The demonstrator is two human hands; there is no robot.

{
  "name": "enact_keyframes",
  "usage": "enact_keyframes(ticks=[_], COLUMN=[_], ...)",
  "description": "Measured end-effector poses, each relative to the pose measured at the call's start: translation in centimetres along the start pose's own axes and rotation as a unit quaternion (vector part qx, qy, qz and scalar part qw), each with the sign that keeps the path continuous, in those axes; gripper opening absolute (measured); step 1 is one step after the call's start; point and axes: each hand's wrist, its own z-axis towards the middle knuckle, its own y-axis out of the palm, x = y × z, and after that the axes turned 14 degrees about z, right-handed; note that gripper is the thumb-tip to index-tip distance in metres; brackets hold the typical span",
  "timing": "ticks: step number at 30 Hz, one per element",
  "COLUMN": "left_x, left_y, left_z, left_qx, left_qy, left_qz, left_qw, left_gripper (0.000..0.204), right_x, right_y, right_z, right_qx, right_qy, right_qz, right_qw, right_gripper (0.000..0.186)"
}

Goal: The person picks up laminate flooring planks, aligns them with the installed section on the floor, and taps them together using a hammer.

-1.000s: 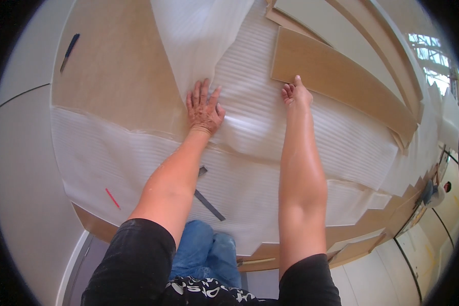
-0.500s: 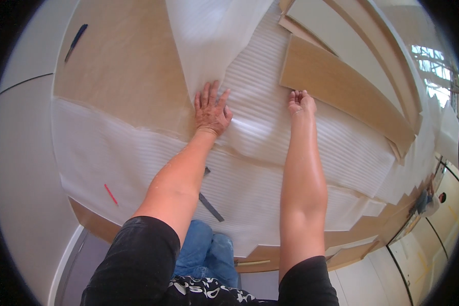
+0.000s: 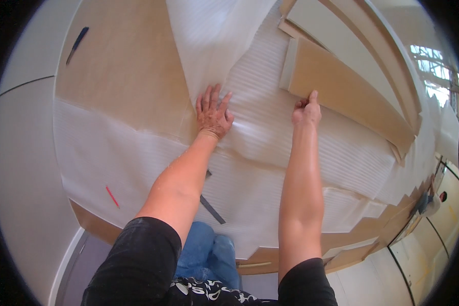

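My left hand lies with fingers spread on white ribbed foam sheeting, beside a folded-back sheet and a beige board surface. My right hand grips the near edge of a tan plank by thumb and curled fingers; the plank's left end is slightly raised, showing a pale end face. The plank lies against paler boards at the upper right. A dark grey straight strip lies under my left forearm, partly hidden. A red pencil-like stick lies at the lower left.
A black thin tool lies at the upper left, near a pale wall panel. Stepped board edges show at the lower right. At the far right another person crouches near panels and a bright opening.
The plank's left end has shifted slightly right and tipped up, showing its end face. My right hand has moved a little right with it. My left hand stays spread on the sheeting.
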Motion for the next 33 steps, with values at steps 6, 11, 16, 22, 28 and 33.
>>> enact_keyframes(ticks=[6,11,16,22,28,33], left_x=[-1.6,-2.3,-1.4,11.7,30.1,30.0], left_y=[1.1,2.3,1.1,-6.9,-14.9,-21.4], left_z=[-1.4,-1.4,-1.1,-10.0,-29.6,-39.4], left_qx=[-0.041,0.026,-0.031,-0.249,-0.653,-0.612], left_qy=[-0.014,0.017,0.008,0.142,-0.134,0.021], left_qz=[0.046,0.042,0.061,-0.181,-0.667,-0.649], left_qw=[0.998,0.999,0.998,0.941,0.333,0.451], left_gripper=[0.065,0.068,0.071,0.081,0.054,0.039], right_x=[0.8,-0.9,-6.9,-16.4,-14.3,-14.8], right_y=[-16.9,-29.9,-40.0,-50.1,-58.9,-70.6], right_z=[-12.5,-23.4,-28.8,-41.5,-56.1,-64.7], right_qx=[-0.124,0.045,0.223,0.244,0.190,0.166], right_qy=[0.104,0.056,-0.083,-0.189,-0.210,-0.276], right_qz=[0.020,0.032,-0.142,-0.304,-0.402,-0.485], right_qw=[0.987,0.997,0.961,0.901,0.871,0.813], right_gripper=[0.031,0.053,0.056,0.058,0.062,0.061])
